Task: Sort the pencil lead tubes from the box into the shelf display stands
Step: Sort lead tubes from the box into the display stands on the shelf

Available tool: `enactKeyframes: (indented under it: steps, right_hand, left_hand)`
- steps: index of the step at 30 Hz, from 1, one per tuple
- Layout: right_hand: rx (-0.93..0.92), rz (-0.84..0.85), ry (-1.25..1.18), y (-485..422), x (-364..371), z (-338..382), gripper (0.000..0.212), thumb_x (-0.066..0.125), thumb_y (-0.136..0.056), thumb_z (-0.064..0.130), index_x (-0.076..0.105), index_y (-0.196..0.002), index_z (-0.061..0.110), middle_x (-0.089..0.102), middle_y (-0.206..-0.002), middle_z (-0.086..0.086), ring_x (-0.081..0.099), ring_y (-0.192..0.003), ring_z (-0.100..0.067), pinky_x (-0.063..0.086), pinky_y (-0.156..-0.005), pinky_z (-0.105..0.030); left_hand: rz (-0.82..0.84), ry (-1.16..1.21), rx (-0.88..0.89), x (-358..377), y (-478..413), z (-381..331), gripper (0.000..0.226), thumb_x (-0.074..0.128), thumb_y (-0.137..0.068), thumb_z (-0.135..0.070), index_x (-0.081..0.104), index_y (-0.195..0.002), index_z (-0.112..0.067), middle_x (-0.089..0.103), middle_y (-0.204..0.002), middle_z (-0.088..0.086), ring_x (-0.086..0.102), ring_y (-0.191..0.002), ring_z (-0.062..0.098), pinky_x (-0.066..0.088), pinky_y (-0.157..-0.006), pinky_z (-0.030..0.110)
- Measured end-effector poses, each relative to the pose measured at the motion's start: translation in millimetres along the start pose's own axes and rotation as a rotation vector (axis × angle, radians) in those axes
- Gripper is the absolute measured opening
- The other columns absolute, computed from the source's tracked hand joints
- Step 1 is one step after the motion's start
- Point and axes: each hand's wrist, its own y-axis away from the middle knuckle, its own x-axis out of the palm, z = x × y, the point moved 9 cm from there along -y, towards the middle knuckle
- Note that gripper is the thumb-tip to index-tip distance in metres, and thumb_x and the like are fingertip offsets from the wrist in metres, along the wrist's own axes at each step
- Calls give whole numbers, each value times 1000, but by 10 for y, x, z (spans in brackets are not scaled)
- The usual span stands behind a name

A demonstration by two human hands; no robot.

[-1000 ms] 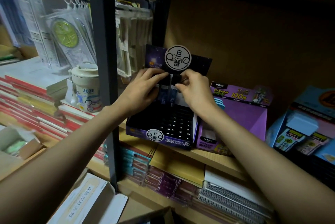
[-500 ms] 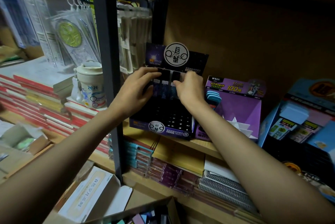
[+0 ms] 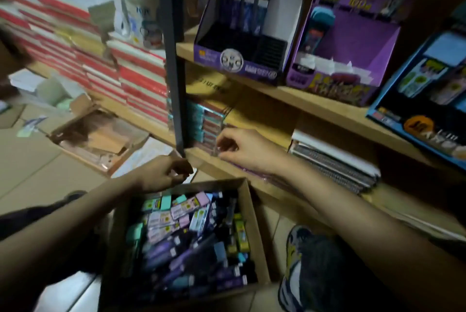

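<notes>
Looks like the reload step: left hand [image 3: 164, 173] and right hand [image 3: 242, 150] hover above the cardboard box [image 3: 257, 241] of pencil lead tubes [image 3: 189, 231], fingers loosely curled, grip on nothing. Next: pinch tubes matching the dark display stand [image 3: 254, 69].

Two bare forearms show, uncovered as far as the frame's edge, ending in the left hand [image 3: 166, 173] and the right hand [image 3: 242, 150], both softened by blur. Low on the right is a shoe [image 3: 293, 261], pale grey with yellow marks along its side and a lighter sole edge, next to a dark trouser leg [image 3: 335, 261]. On the left, under the arm, more dark cloth [image 3: 42, 213] shows, too dim to tell the garment.
</notes>
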Motion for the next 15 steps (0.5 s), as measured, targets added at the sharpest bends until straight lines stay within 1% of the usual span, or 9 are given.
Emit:
enactKeyframes:
  steps: [2,5,7,8,9,11,13,14,15]
  right_hand:
    - [71,137,-32,107,556,-328,23,64,-85,15,62,-108,8,66,-100,-10,62,-91,-21,47,-79,-31]
    - [277,331,-109,328,1372,-933,20,64,-87,12,60,-106,5,64,-98,-14,59,-86,-19,45,-75,-26]
    - [401,363,-193,494,1795,-1266,21,63,-87,7,59,-106,-3,60,-83,-9,54,-75,-13,42,-65,-19]
    - [462,356,-236,579,1963,-1404,21,62,-88,5,58,-106,-4,55,-75,-4,50,-68,-10,39,-58,-13]
    - [519,346,-271,662,2120,-1525,18,61,-88,5,58,-104,-3,51,-70,0,46,-63,-7,36,-55,-11]
    - [612,329,-305,814,2405,-1734,13,62,-87,5,58,-100,4,47,-67,3,45,-63,-8,36,-57,-15]
    - [658,333,-284,913,2632,-1892,18,62,-87,8,59,-103,2,50,-70,2,52,-75,-15,42,-66,-23]
    - [663,340,-243,949,2713,-1952,24,63,-87,10,59,-108,1,56,-78,-1,54,-84,-19,45,-74,-28]
    - [661,349,-190,978,2773,-1999,31,64,-86,13,57,-114,3,60,-91,-6,56,-93,-22,45,-83,-30]
  left_hand:
    - [-10,50,-84,390,99,304,22,56,-88,-2,66,-108,-2,69,-106,12,63,-95,19,41,-77,21]
    - [-6,143,-247,1041,256,762,23,56,-88,-1,65,-110,1,67,-109,15,64,-100,27,47,-85,29]
    - [-21,204,-343,1442,387,995,24,58,-88,-1,63,-111,4,65,-112,19,62,-103,30,45,-83,27]
    - [-40,230,-380,1606,456,1088,24,60,-87,0,63,-110,6,64,-112,21,61,-103,31,43,-80,25]
    - [-51,248,-414,1757,528,1169,25,61,-87,-1,63,-110,6,62,-113,22,60,-103,31,41,-80,24]
    - [-24,274,-463,2040,657,1286,30,64,-87,-8,60,-115,4,58,-117,22,58,-107,31,43,-88,26]
    - [21,309,-483,2274,769,1350,37,66,-87,-16,57,-120,0,56,-119,20,55,-112,31,44,-96,34]
    - [33,306,-490,2359,815,1371,41,67,-87,-20,55,-122,-2,55,-119,18,54,-112,30,43,-96,34]
    - [40,291,-490,2419,848,1372,44,68,-86,-23,53,-123,-3,54,-119,16,53,-112,29,41,-95,32]
